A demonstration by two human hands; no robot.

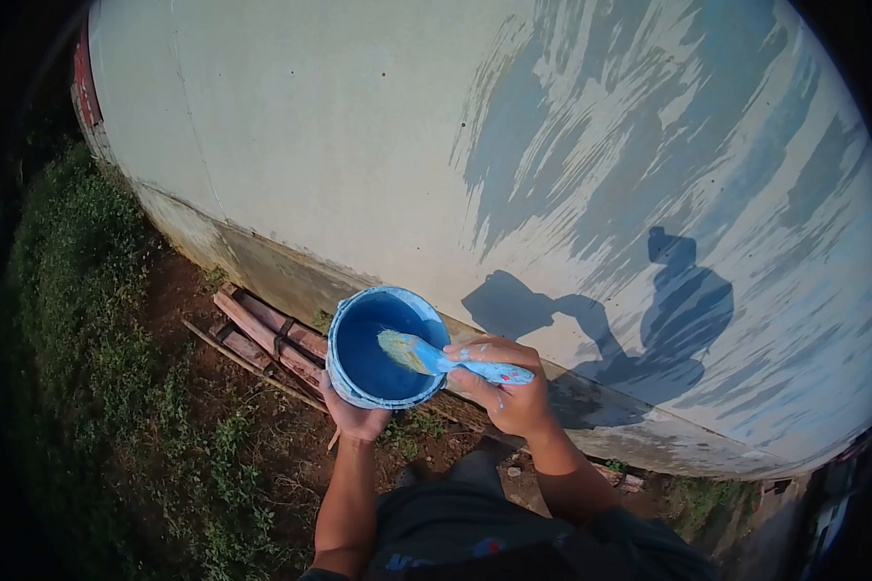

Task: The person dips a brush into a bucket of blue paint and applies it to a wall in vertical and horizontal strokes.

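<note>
My left hand (355, 416) cups the underside of a small round bucket (342, 374) with blue paint inside. My right hand (510, 385) grips the paint-smeared handle of a paintbrush (426, 356), whose bristles reach in over the bucket's rim, above the blue paint. Both hands are held in front of a pale wall (358, 126), which carries streaky blue brush strokes (649, 116) on its right part.
My shadow (639, 320) falls on the wall's lower right. Several reddish wooden planks (262, 334) lie on bare soil at the foot of the wall. Grass and weeds (97, 339) cover the ground to the left. My dark-clothed legs (494, 533) show at the bottom.
</note>
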